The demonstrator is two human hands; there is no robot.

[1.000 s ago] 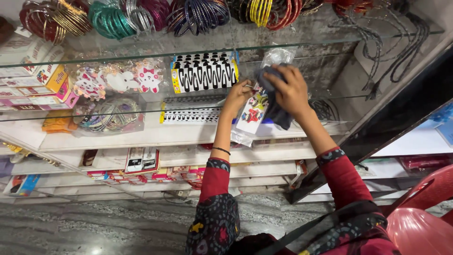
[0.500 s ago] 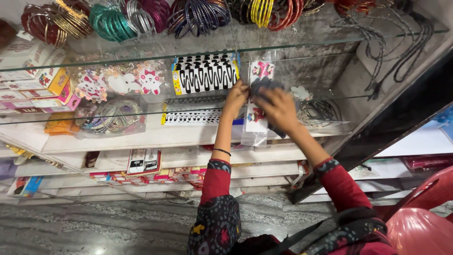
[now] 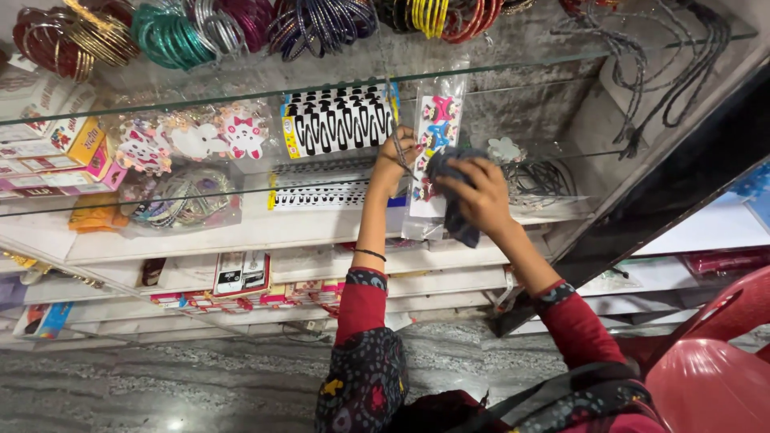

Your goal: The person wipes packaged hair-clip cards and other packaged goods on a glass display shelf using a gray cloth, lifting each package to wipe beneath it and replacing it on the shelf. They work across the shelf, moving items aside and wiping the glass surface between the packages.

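Note:
My left hand (image 3: pixel 399 156) grips the edge of a long clear packet of colourful bow hair clips (image 3: pixel 434 120), holding it upright against a glass shelf (image 3: pixel 241 192). My right hand (image 3: pixel 479 196) is closed on a dark grey cloth (image 3: pixel 449 164) and presses it against the packet's front. A card of black and white hair clips (image 3: pixel 337 120) stands just left of my left hand. Both arms wear red sleeves with dark patterned cuffs.
Bangles (image 3: pixel 168 32) in several colours hang along the top shelf. Cat-shaped clips (image 3: pixel 192 140) and small boxes (image 3: pixel 56 144) sit at the left. Black cords (image 3: pixel 666 72) hang at the right. A red plastic chair (image 3: pixel 714 377) stands at the lower right, over grey marble floor (image 3: pixel 160 385).
The packet has been raised upright, so its bow clips now face me. My right hand with the cloth slid down and right across it. My left hand stayed at its edge.

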